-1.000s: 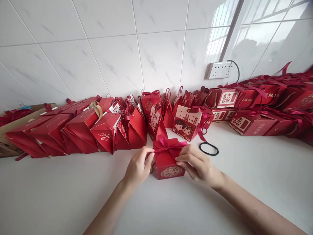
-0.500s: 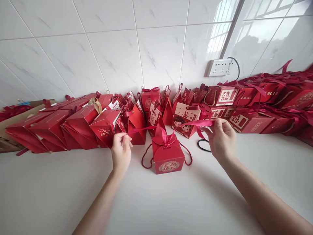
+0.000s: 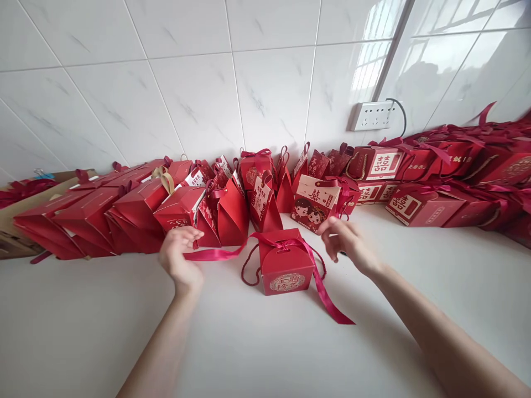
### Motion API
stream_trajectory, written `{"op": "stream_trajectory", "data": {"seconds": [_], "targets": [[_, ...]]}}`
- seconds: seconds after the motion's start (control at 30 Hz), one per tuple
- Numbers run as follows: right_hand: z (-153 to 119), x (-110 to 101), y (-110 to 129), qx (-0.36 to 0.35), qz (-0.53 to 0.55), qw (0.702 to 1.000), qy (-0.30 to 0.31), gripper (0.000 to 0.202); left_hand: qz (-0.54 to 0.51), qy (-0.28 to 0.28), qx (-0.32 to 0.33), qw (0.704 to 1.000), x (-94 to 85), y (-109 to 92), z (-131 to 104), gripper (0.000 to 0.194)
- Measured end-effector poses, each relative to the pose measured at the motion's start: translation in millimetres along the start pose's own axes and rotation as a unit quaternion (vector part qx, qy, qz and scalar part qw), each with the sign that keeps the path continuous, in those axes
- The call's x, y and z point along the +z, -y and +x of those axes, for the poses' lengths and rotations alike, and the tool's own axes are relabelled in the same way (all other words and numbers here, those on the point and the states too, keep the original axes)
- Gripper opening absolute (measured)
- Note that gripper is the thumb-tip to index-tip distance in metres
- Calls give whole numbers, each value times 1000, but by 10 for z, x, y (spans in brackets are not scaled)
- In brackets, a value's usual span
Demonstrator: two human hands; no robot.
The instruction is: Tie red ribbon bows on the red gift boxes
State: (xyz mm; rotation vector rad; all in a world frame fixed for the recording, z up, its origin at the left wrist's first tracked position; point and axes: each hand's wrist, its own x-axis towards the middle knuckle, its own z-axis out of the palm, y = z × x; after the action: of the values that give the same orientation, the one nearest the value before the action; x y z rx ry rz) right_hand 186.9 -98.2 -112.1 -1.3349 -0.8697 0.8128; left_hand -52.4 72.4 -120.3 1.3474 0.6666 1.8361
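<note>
A small red gift box [image 3: 287, 271] with a round gold emblem stands upright on the counter in front of me. A dark pink ribbon [image 3: 326, 296] is knotted through its top. One tail drapes over the right side onto the counter; the other stretches left to my left hand [image 3: 181, 260]. That hand has loosely curled fingers above the ribbon's end and does not pinch it. To the right of the box, my right hand [image 3: 348, 243] hovers with bent, parted fingers, holding nothing. Red cord handles [image 3: 250, 268] loop out at both sides of the box.
Rows of red gift boxes [image 3: 136, 207] line the tiled wall behind. More boxes [image 3: 427, 204] are stacked at the right. A cream-topped box [image 3: 314, 204] with cartoon figures stands behind my right hand. A socket strip [image 3: 373, 116] is on the wall.
Both hands have let go of the ribbon tails they were pulling apart. The right tail has dropped across the box; the left sags. My left hand moved left, my right hand inward.
</note>
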Motion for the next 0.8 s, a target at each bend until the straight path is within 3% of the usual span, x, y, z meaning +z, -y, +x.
{"op": "stream_trajectory", "data": {"seconds": [0.07,0.1,0.17,0.23,0.37,0.43,0.5,0.63,0.8], "targets": [[-36,91,-34,24,-86,995,47,49,39,79,-8,996,26,-15,-74,17],[-52,120,-48,36,-113,991,68,48,64,145,-26,987,40,-16,-116,16],[-75,148,-69,56,-137,984,103,46,114,288,-79,948,68,-10,-200,26],[-82,148,-78,70,-132,980,134,46,142,392,-134,899,93,-5,-269,34],[-69,127,-75,98,-95,978,157,51,131,485,-246,829,130,-24,-338,36],[-63,123,-75,111,-70,979,157,51,118,504,-286,806,141,-36,-345,40],[-61,122,-79,110,-42,981,153,52,86,502,-313,801,148,-32,-346,42],[-62,117,-82,107,-3,981,160,50,61,441,-333,831,146,26,-347,43],[-67,106,-70,108,4,982,153,47,123,419,-281,855,142,47,-353,36]]}}
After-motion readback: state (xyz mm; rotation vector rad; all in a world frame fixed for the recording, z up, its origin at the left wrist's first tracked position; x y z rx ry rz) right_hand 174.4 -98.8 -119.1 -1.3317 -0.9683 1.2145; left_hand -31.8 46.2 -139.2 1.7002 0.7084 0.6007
